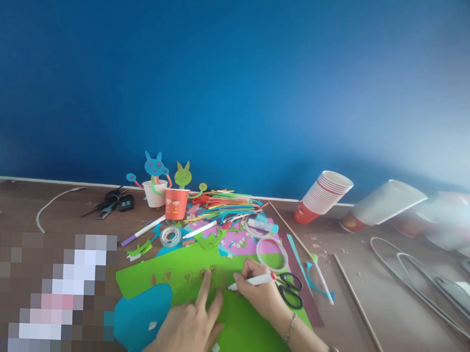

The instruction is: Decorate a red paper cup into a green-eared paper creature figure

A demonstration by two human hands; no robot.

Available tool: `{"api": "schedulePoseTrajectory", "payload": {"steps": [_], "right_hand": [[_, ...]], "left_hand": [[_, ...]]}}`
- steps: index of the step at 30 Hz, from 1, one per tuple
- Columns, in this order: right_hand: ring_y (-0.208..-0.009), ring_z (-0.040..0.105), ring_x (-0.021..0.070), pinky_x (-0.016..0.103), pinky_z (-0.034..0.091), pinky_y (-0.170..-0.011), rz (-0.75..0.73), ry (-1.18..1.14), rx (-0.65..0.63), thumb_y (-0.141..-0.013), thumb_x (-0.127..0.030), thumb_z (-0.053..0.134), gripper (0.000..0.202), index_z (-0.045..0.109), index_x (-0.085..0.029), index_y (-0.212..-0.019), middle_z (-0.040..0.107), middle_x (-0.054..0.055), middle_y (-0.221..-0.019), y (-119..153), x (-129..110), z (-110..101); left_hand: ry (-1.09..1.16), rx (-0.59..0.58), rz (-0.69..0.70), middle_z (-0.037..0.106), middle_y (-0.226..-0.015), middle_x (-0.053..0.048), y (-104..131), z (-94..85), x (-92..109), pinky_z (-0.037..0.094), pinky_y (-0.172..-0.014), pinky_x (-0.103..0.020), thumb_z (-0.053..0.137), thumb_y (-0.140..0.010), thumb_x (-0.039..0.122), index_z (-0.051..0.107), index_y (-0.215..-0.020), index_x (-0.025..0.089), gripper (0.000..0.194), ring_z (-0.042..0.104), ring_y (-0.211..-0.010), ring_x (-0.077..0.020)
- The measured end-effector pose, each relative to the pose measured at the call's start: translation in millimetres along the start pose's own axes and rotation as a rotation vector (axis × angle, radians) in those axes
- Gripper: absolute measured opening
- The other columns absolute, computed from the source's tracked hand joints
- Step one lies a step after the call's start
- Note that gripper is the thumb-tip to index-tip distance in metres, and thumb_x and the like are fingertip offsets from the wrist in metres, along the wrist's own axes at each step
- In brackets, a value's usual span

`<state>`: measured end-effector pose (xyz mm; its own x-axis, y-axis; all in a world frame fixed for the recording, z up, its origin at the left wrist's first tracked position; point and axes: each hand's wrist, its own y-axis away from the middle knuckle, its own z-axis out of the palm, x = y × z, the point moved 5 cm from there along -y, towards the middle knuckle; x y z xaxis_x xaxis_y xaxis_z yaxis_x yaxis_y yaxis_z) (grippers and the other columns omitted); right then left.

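Green paper (245,328) lies in front of me, with small brown-red drawings along its upper part. My left hand (189,321) rests on it with fingers spread, the index fingertip touching the drawn marks. In my right hand (263,295) is a white marker (256,281) with a red end, its tip at the green sheet right of the drawings. Black-handled scissors (290,291) lie just beyond my right hand. Blue paper (143,311) overlaps the green sheet at the left.
Behind are a red cup (176,205) and a white cup (155,195) with paper figures, pipe cleaners (230,206), and a tape roll (170,237). Stacked cups (322,197), wooden sticks (359,306) and cables (404,279) are at the right. Keys (113,202) lie at the left.
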<state>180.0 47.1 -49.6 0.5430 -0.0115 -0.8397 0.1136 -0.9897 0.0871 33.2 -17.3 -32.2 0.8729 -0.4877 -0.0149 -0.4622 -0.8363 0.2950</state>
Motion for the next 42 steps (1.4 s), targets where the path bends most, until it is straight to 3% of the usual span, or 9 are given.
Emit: {"api": "schedulePoseTrajectory", "payload": {"steps": [15, 42], "right_hand": [[-0.048, 0.039, 0.0111, 0.023, 0.029, -0.045, -0.017, -0.028, -0.002, -0.075, -0.030, 0.056, 0.026, 0.039, -0.023, -0.057, 0.049, -0.004, -0.049, 1.7, -2.8, 0.1], [-0.049, 0.038, 0.0107, 0.022, 0.032, -0.045, -0.002, -0.049, 0.092, -0.072, -0.030, 0.062, 0.028, 0.040, -0.023, -0.056, 0.042, -0.007, -0.049, 0.9, -8.8, -3.3]], "left_hand": [[-0.016, 0.022, 0.007, 0.031, -0.146, -0.027, 0.2, -4.1, 1.4, 0.059, -0.053, -0.035, 0.051, -0.092, 0.034, 0.043, -0.139, 0.024, 0.049, 0.071, -0.062, -0.0223], [-0.005, 0.041, -0.022, 0.034, -0.147, -0.024, 1.7, -1.3, 1.7, 0.058, -0.050, -0.034, 0.052, -0.091, 0.037, 0.047, -0.137, 0.026, 0.047, 0.070, -0.060, -0.0217]]}}
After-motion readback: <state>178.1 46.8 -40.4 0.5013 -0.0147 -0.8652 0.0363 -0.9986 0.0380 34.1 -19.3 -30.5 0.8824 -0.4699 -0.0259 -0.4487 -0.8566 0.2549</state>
